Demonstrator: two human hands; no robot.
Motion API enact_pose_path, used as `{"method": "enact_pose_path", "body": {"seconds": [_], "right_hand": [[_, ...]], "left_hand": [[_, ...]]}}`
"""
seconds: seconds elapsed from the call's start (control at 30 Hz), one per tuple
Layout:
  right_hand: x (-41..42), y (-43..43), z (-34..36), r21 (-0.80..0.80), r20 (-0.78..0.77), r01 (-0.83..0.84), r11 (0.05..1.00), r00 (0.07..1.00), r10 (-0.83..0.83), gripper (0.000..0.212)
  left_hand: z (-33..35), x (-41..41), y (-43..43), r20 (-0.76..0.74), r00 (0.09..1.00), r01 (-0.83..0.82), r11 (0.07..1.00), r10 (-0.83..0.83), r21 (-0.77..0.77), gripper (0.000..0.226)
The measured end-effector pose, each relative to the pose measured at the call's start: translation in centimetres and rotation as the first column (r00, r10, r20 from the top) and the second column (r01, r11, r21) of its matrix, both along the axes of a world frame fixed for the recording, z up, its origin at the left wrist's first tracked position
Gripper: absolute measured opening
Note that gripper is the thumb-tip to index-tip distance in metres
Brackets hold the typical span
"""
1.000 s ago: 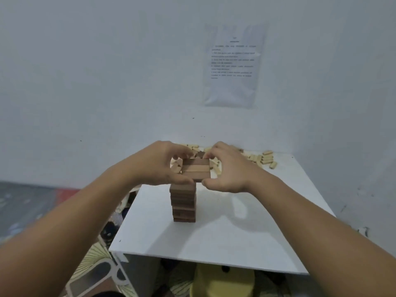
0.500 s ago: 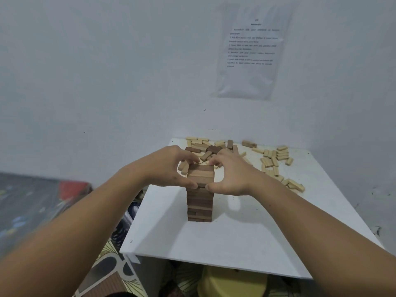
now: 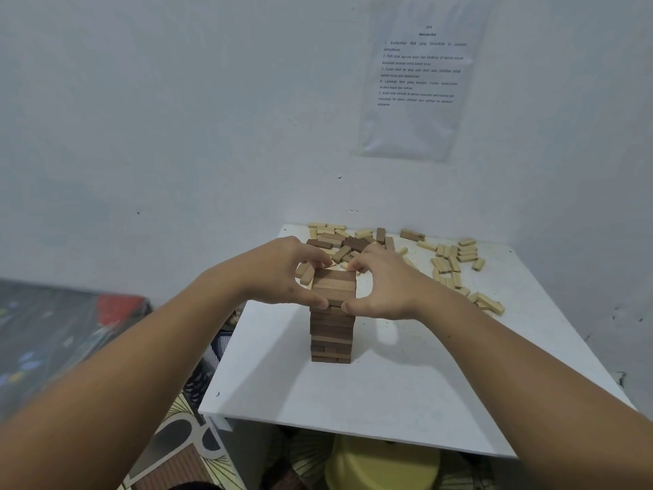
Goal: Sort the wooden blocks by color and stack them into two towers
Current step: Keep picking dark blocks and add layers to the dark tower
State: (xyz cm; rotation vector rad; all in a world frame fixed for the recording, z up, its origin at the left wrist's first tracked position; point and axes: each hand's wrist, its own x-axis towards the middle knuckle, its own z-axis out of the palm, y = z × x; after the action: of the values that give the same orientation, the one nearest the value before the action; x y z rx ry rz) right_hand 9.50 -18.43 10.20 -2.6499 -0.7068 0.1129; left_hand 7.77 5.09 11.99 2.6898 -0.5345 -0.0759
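Nearer than the tower, under the bench edge, sat one round, smooth yellow object (image 3: 381, 468). The bench (image 3: 406, 401) was a flat white board with a matte, lightly speckled top. One tower (image 3: 331, 335) of dark brown wooden blocks stood on the bench near its middle, square in section and built of thin rectangular bars in crossed layers. Its top layer (image 3: 334, 288) showed three bars side by side. Two hands held that layer. The left hand (image 3: 279, 274) curled round its left end and the right hand (image 3: 385, 284) round its right end. Each had its thumb on the near face and fingers on the far edge. Behind the tower lay loose bars: at least five dark blocks (image 3: 353, 244) and a scatter of pale blocks (image 3: 448, 259), overlapped and too many to count. Beyond the tower, one glossy printed sheet (image 3: 420, 76) hung on the plain white wall (image 3: 176, 118).
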Motion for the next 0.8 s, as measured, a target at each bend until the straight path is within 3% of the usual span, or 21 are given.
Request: {"method": "enact_pose_path", "body": {"seconds": [0.8], "right_hand": [[-0.2,0.0,0.1,0.003,0.006,-0.004,1.000,1.000,0.004,0.063]], "left_hand": [[0.7,-0.2,-0.5,-0.004,0.999,0.032,0.998,-0.032,0.052,0.078]]}}
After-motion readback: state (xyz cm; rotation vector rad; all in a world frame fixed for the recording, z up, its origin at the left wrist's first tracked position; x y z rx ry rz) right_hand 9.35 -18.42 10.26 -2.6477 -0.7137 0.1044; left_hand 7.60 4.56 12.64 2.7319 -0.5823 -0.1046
